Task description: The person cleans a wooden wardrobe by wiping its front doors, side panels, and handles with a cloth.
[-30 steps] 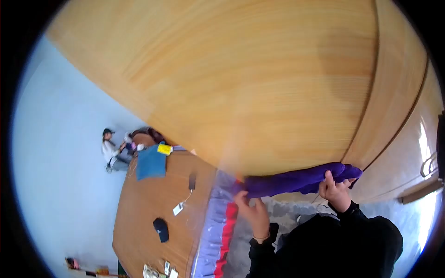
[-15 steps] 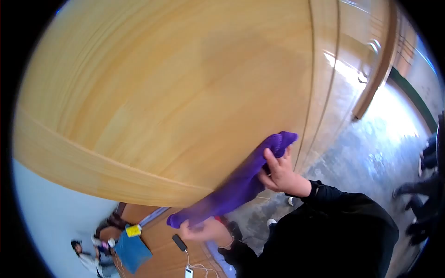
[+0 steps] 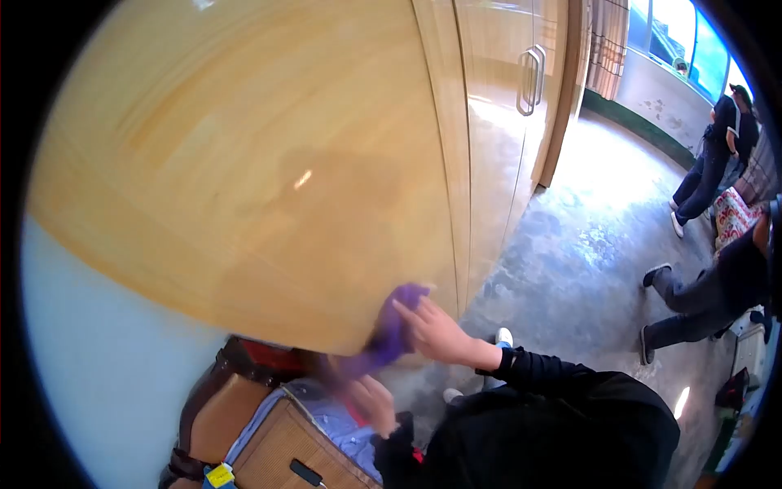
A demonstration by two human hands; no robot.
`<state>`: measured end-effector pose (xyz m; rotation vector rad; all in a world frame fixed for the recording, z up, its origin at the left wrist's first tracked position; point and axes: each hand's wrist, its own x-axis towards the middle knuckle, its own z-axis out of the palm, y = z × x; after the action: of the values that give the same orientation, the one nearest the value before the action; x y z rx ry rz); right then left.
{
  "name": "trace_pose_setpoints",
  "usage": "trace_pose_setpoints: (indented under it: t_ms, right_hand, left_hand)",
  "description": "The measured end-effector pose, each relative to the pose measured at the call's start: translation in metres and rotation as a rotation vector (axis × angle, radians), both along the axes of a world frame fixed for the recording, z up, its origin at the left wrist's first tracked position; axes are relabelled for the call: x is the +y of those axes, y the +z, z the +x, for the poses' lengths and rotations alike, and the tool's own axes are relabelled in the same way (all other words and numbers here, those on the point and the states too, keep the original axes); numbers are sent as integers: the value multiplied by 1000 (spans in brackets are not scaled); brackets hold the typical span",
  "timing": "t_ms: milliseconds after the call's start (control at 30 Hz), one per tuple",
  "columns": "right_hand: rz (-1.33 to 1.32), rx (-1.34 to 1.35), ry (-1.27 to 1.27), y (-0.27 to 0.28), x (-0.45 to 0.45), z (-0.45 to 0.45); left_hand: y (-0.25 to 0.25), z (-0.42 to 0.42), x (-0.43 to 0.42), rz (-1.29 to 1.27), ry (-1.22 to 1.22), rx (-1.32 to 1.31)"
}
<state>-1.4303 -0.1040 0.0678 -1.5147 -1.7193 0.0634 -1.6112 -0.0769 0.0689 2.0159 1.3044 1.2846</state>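
A purple cloth (image 3: 389,332), blurred by motion, hangs between my two hands in front of a large pale wooden panel (image 3: 269,179). My right hand (image 3: 436,330) is closed on the cloth's upper end, its index finger lying along the fabric. Lower down, my left hand (image 3: 373,401) is at the other end of the cloth, with its fingers closed on it and smeared by movement.
Wooden doors with metal handles (image 3: 532,80) stand beyond the panel. Below left are a brown chair (image 3: 216,416), a mat-covered bed (image 3: 285,444) and a black power bank (image 3: 306,472). People (image 3: 710,155) stand on the grey floor (image 3: 562,269) at right.
The view has swung toward the doors and windows, bringing more of the people into sight. The cloth looks more bunched, and my hands are closer together.
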Motion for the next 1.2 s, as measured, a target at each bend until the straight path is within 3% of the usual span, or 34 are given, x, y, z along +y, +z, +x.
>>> trace_pose_setpoints:
  t_ms: [33,100,133,167,200,300,367,400,467,500,533,600,667,733,800,867,1000,1033,1100,1133,1167,1200]
  right_hand:
    - [-7,3,12,7,0,-1]
    - [219,91,-40,40,10,6]
    - [193,139,-14,62,18,12]
    - [371,138,51,96,28,16]
    - [398,241,126,130,37,19]
    - [751,132,195,231,57,18]
    - [947,0,145,278,68,20]
    - [1029,-59,104,293,75,23]
    - [890,-73,107,318,64,24]
    - [882,-80,134,314,70,22]
    - [851,-79,80,307,77,20]
    - [809,-93,59,282,93,16]
    - [982,-265,-98,244,110,19]
    - [876,-219,-82,205,108,16]
    - [656,-238,-149,145,107,16]
    - [655,-265,-194,84,107,14]
    - [478,-222,-159,-15,88,7]
    - [438,-240,-102,-37,79,9]
    - [294,-276,-21,-54,53,6]
    - [198,-303,11,-55,40,8]
    - [88,-309,54,-52,26,10]
    - [-27,-315,96,-48,11,11]
  left_hand:
    - [7,-3,9,51,-27,-91]
    - [69,7,12,33,-29,-345]
    - [91,-4,30,316,-39,-241]
    - [114,-12,41,461,-6,-225]
    - [146,-13,49,511,5,-293]
    - [237,-11,54,763,72,-303]
    - [273,-11,58,705,-51,-469]
    - [280,-11,62,673,-71,-431]
    - [273,-11,73,445,-19,-443]
    - [269,0,70,411,-110,-413]
    - [253,6,76,590,138,-156]
    - [219,22,73,504,44,-344]
    - [174,18,78,441,-45,-458]
    - [126,8,83,492,-45,-297]
    - [68,9,90,546,-56,-400]
    - [9,1,85,480,-15,-210]
    - [-95,-1,64,252,32,-109]
    - [-109,-4,52,254,23,-113]
    - [-123,-11,37,-54,-3,214]
    - [-94,-10,23,-234,10,152]
    - [-104,-16,17,-155,17,35]
    - [-101,-25,10,-308,16,-11]
